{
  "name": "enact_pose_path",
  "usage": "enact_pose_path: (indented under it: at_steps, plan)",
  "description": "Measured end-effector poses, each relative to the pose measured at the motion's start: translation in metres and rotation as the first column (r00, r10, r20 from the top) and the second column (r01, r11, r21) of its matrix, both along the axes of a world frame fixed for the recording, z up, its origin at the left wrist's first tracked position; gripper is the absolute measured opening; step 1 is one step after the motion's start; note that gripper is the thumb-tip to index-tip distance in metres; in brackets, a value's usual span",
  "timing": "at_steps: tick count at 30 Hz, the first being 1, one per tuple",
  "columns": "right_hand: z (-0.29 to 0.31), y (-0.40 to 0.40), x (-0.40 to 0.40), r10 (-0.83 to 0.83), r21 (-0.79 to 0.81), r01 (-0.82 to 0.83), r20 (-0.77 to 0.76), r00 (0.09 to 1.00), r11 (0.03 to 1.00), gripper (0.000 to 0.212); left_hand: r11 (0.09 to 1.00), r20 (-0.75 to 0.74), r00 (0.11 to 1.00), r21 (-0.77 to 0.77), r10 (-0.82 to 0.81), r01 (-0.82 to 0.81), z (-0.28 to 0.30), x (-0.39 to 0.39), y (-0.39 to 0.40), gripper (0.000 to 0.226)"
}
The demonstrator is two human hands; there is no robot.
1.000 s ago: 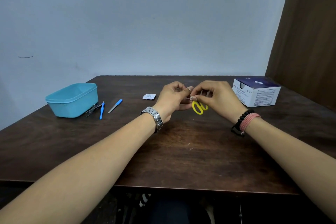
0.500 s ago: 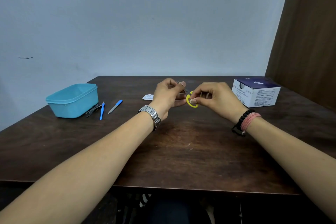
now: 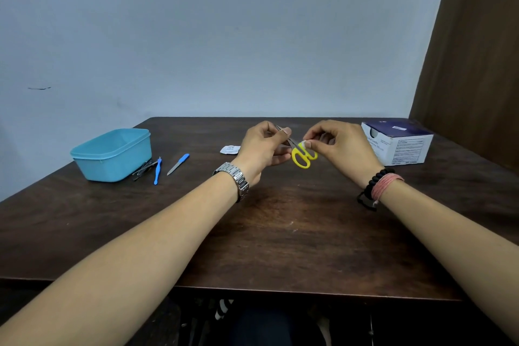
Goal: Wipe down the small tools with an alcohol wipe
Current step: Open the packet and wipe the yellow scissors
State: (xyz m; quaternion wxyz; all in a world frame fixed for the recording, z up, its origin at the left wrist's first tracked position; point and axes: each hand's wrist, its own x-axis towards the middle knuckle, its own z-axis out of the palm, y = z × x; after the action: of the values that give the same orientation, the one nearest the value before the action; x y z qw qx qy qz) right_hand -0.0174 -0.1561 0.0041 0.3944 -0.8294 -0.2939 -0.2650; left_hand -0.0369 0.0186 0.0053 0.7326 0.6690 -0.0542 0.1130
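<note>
Table centre, 12 o'clock: left hand (image 3: 262,146) grips the blades of the yellow scissors (image 3: 300,155); right hand (image 3: 337,143) pinches a small wipe (image 3: 302,145) against the handle. Scissors in progress. At 10 o'clock, blue tools (image 3: 157,170) beside the tub (image 3: 112,153) appear still unwiped.

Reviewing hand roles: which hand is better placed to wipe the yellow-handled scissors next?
Probably the right hand: it pinches the small white wipe against the yellow-handled scissors, while the left hand grips their metal blades.
</note>
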Motion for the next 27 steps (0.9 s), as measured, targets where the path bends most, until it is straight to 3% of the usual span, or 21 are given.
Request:
enact_pose_path:
  at_steps: [3,8,13,19,27]
  plan:
    - [0.0,-0.002,0.001,-0.023,-0.046,0.022,-0.019,1.0,0.999,0.004,0.999,0.001,0.999,-0.038,0.036,-0.036,0.002,0.001,0.003,0.018]
    - [-0.002,0.003,-0.004,0.091,-0.105,-0.095,-0.039,0.995,0.99,0.004,0.997,-0.006,0.997,-0.021,0.078,-0.078,0.0,0.003,0.004,0.02]
    - [-0.001,0.003,-0.002,0.097,-0.097,-0.093,0.03,0.995,0.991,0.005,0.998,-0.023,0.998,0.033,-0.05,0.051,-0.005,-0.001,-0.003,0.02]
    - [-0.001,0.002,-0.001,0.047,-0.036,-0.048,-0.032,0.998,0.998,0.003,0.983,-0.044,0.982,0.009,-0.182,0.183,-0.008,-0.001,-0.006,0.013]
    - [-0.001,-0.001,0.002,-0.007,0.05,0.01,-0.053,0.999,0.999,0.007,0.947,-0.018,0.951,0.086,-0.308,0.309,-0.011,-0.005,-0.008,0.029]
